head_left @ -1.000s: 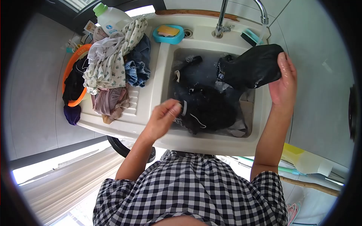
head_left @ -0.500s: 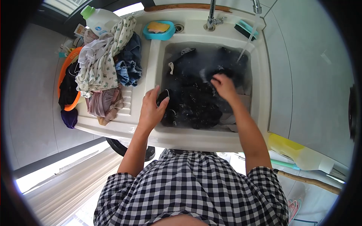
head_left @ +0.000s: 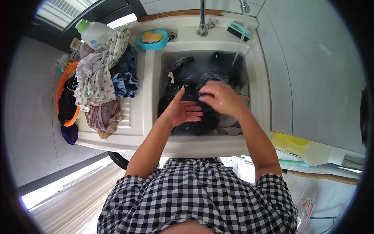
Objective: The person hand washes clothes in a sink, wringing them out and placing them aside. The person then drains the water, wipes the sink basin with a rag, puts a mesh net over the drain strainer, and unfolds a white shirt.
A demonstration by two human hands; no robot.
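Dark clothes (head_left: 191, 87) lie soaking in the water-filled basin of a white sink (head_left: 150, 78), with pale grey cloth (head_left: 230, 126) at the right side. My left hand (head_left: 182, 112) is over the front of the basin, palm turned up and fingers stretched out, holding nothing. Just to its right, my right hand (head_left: 221, 97) hovers above the dark clothes. Its fingers are bent, and a dark gap shows between thumb and fingers; I see no cloth lifted in it. From the tap (head_left: 244, 7) water runs into the back right corner.
Left of the basin, a heap of clothes (head_left: 99, 74) covers the drainboard, beside an orange tub (head_left: 63, 91) and a detergent bottle (head_left: 95, 34). A blue soap dish (head_left: 156, 45) with a yellow sponge (head_left: 152, 37) and a scrub brush (head_left: 238, 32) sit along the back.
My left hand has moved right from the basin's left edge and turned palm up. My right hand has come nearer to me and left, toward it. The view has shifted slightly.
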